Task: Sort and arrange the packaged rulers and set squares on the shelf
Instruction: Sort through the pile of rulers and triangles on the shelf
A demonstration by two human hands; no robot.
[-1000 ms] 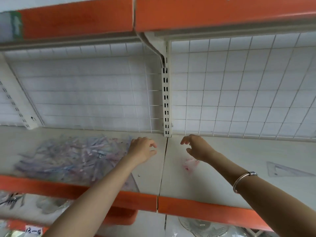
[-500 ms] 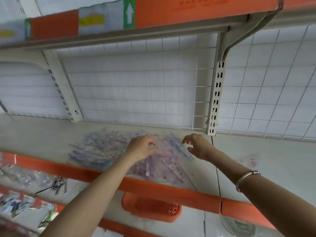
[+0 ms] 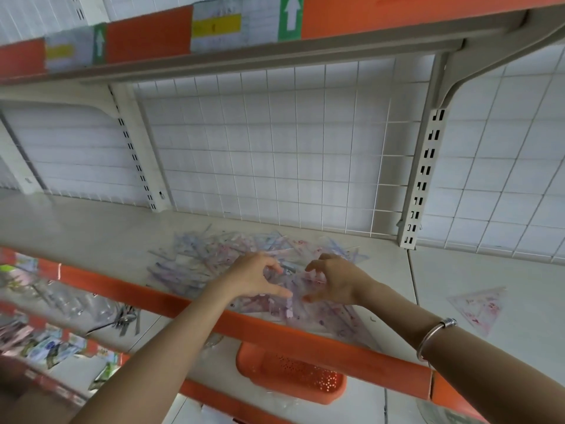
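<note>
Cream shelf (image 3: 91, 228) w/ wire-grid back (image 3: 275, 148) — L hand (image 3: 255, 278) & R hand (image 3: 334, 281) curled over ruler pile (image 3: 195, 261), grip unclear.

The left hand (image 3: 256, 278) and right hand (image 3: 331, 280) have moved onto the pile of packaged rulers (image 3: 198, 261); now closer together.

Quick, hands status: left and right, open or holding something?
Left hand: curved over the ruler pile, thumb apart; grip cannot be told.
Right hand: likewise curved over the pile; grip cannot be told.
</note>
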